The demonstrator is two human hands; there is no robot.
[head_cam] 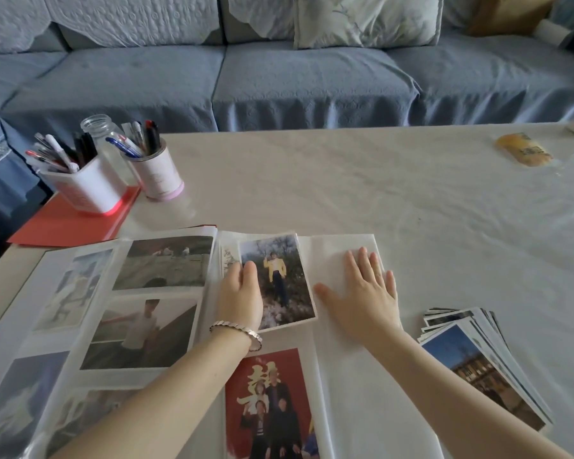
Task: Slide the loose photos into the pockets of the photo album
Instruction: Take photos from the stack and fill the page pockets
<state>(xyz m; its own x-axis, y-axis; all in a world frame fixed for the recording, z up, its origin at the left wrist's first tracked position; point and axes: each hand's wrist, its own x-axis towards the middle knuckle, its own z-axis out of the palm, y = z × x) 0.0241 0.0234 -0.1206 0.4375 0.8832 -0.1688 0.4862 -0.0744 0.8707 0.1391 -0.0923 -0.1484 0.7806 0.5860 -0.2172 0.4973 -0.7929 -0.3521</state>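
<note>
Blue sofa (279,77) filled the whole top of the frame, and below it the pale tabletop (345,180) took up the rest. The photo album (345,392) lay wide open across the lower left and centre. Its left page was already full of prints, while its right page showed plenty of bare white, so there was work left there, by my reckoning. At the lower right, just beside the album, sat the stack of loose photos (478,359), fanned out and handy for the next pick. In the upper centre of the right page lay the yellow-jacket photo (279,279), a touch tilted. Whether its top edge was already under the pocket film, I could not tell. Lower down the same page a red-backed photo (269,409) sat squarely in its pocket. The right hand (365,293) lay flat with its fingers spread, pressing the blank part of the page just right of the print, most likely to pin the sheet down so the pocket wouldn't shift. The left hand (242,293) held the print by its left edge, thumb on top and the other fingers tucked out of sight, well placed to steer it in. At the upper left stood a square pen pot (90,190) and a round pen pot (161,180), well clear of the work. A bracelet (239,329) ringed the left wrist.
</note>
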